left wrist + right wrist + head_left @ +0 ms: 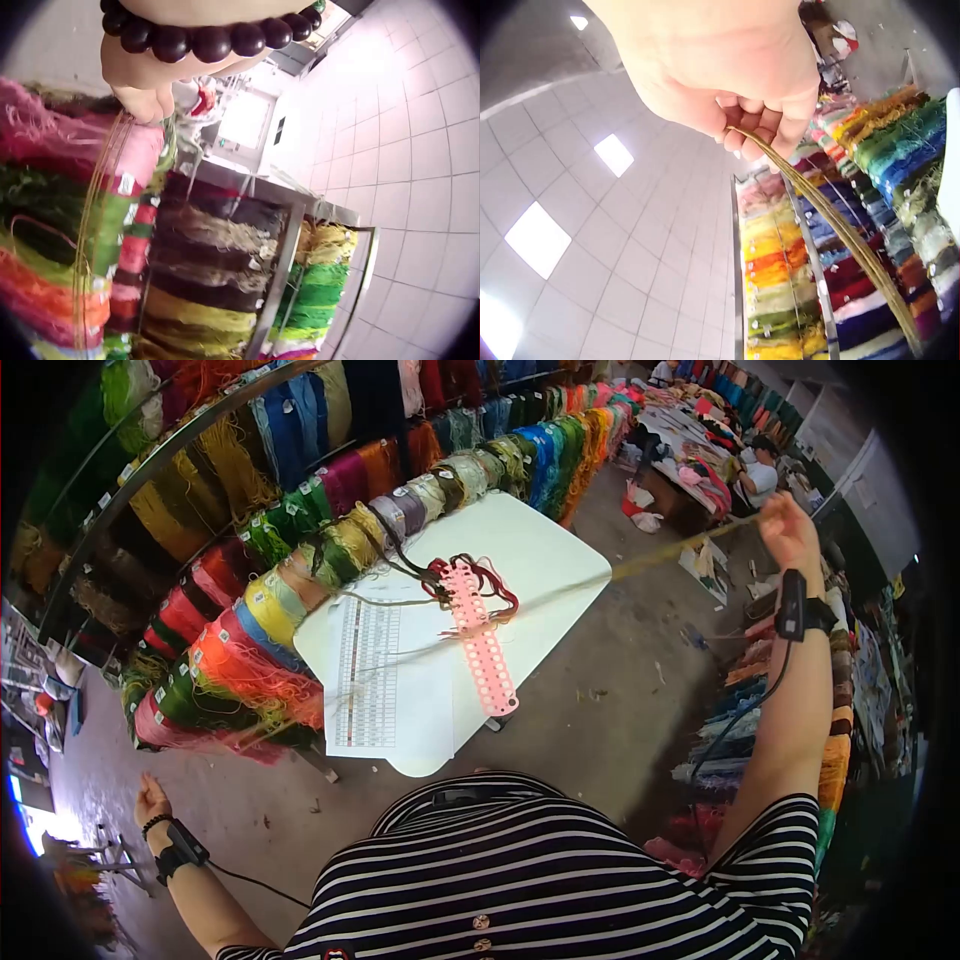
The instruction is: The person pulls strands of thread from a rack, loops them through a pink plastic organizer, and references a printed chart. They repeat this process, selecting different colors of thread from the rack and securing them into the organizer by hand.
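My right hand point(790, 532), raised far out to the right, pinches one end of an olive-brown bundle of thread point(832, 217). The bundle stretches in a blurred line across the white board. Low on the left, the fingertips of my left hand point(152, 798) pinch a few thin strands of the thread point(91, 202). Between the hands, a pink thread-holder card point(485, 660) with holes along both edges lies on the white board point(555, 560). Dark red and dark brown threads point(505, 590) loop from its upper end. Left of it, a printed chart sheet point(425, 705) hangs over the board's near edge.
Racks with many coloured thread skeins point(275, 600) run along the left and back, close to the board. More skeins point(750, 700) hang at the right, beneath my right arm. Farther back, a person point(760, 475) sits by a cluttered table point(680, 435).
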The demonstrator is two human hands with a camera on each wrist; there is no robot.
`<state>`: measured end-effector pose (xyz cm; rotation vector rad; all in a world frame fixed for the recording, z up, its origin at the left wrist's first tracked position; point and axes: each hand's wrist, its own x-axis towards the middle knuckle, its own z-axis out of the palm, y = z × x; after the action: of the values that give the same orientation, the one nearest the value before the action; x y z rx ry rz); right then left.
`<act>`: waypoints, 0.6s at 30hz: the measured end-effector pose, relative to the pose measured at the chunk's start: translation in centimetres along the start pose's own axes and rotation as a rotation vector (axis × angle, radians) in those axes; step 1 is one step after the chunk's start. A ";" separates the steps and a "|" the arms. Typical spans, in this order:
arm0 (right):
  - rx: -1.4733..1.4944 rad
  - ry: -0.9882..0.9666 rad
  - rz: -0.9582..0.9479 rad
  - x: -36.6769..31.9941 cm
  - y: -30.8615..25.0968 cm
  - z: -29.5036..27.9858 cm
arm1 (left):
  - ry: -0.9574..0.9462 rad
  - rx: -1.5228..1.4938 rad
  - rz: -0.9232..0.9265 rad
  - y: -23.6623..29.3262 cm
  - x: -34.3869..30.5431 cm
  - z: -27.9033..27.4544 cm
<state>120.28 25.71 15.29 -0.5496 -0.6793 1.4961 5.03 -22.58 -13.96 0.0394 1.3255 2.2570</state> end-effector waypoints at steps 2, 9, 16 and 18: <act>0.077 -0.124 0.279 1.4 -5.2 -4.1 | 0.287 0.215 0.105 1.5 0.0 -2.2; -1.284 0.012 -0.479 -0.4 14.3 8.3 | -0.416 0.087 -0.116 -8.5 -9.9 19.1; -1.220 -0.439 0.170 -2.8 43.5 8.8 | -0.619 0.386 -0.878 -26.4 -28.5 45.5; -1.295 -0.418 0.157 -3.0 45.5 9.7 | -0.680 0.407 -0.956 -30.6 -30.7 48.2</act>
<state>81.36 22.72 -10.23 -1.2761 -1.9917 1.1551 57.68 14.49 -6.94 0.2359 1.0557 1.0185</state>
